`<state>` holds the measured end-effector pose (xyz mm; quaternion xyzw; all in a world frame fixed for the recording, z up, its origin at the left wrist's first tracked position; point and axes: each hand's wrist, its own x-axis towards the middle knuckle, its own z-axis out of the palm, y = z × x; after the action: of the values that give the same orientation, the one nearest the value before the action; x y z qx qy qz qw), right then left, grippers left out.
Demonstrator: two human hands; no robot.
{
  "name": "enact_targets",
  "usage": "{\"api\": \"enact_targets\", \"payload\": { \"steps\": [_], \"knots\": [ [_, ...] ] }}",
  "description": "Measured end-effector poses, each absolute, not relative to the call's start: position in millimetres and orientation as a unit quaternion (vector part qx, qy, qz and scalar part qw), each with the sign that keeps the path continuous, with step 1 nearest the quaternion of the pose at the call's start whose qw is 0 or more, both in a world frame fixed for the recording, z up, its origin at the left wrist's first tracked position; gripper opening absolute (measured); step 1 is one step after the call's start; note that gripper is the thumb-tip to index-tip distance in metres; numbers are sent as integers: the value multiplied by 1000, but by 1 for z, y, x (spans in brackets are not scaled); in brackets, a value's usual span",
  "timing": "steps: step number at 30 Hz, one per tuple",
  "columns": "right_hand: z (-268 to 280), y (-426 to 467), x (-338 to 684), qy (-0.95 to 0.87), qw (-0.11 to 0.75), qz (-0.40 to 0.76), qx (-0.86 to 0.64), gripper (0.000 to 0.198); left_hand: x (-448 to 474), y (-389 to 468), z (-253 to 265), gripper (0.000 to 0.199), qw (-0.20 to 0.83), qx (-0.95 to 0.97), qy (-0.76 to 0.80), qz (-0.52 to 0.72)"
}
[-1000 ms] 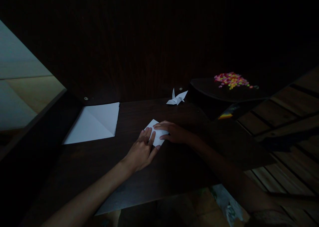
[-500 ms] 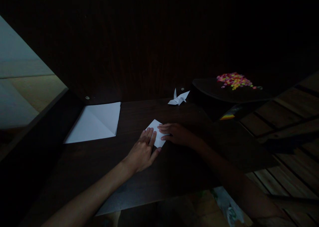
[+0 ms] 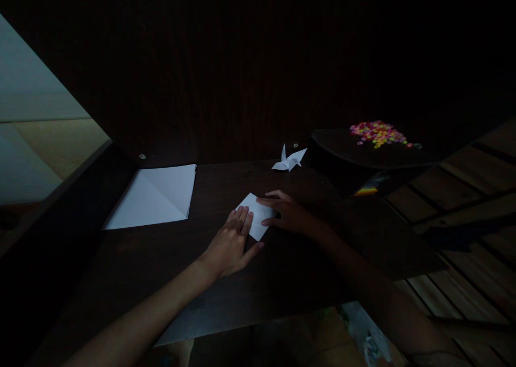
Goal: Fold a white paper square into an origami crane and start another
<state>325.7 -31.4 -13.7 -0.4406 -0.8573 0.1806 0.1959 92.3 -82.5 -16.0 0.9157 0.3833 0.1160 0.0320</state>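
Note:
A small folded piece of white paper lies flat on the dark wooden table. My left hand rests on its left side with the fingers stretched out flat and the thumb apart. At the paper's right edge is my right hand, its fingers spread, with fingertips touching the sheet. Neither hand grips the paper; part of it is hidden under the fingers. Beyond my hands, against the back panel, stands a white origami crane.
Larger white sheets with crease lines are stacked on the left. A pile of small colourful pieces sits on a dark curved shelf at the right. A dark side board borders the left. Wooden slats show at the right.
My right hand's fingers have spread and its upper finger has lifted off toward the back. My left thumb has moved slightly outward. The paper stays in nearly the same place.

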Motion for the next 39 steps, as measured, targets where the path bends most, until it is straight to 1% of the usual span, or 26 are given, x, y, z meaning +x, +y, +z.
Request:
{"api": "enact_targets", "payload": {
  "steps": [10, 12, 16, 18, 22, 26, 30, 33, 36, 39],
  "knots": [
    [-7, -33, 322, -870, 184, 173, -423, 51, 92, -82, -16, 81, 40, 915, 383, 117],
    [-7, -34, 322, -870, 195, 174, -417, 47, 91, -81, -13, 76, 41, 912, 387, 132],
    [-8, -33, 326, -869, 225, 148, -414, 38, 87, -77, -5, 48, 65, 896, 399, 186],
    [-9, -32, 327, -866, 241, 124, -421, 34, 84, -76, -1, 39, 102, 884, 403, 213],
    [-11, -31, 324, -857, 255, 89, -439, 23, 76, -73, 1, 36, 191, 858, 399, 260],
    [-15, -32, 315, -853, 261, 41, -449, 16, 72, -67, -1, 38, 238, 862, 349, 281],
    [-14, -34, 306, -867, 224, -30, -444, 21, 71, -63, -4, 36, 273, 861, 323, 283],
    [-9, -36, 300, -882, 171, -41, -437, 23, 72, -62, -8, 36, 276, 852, 335, 293],
    [-5, -41, 299, -891, 131, -30, -434, 22, 75, -61, -11, 41, 241, 855, 349, 300],
    [-3, -47, 301, -893, 122, -25, -434, 23, 77, -61, -14, 36, 192, 874, 338, 291]
  ]
}}
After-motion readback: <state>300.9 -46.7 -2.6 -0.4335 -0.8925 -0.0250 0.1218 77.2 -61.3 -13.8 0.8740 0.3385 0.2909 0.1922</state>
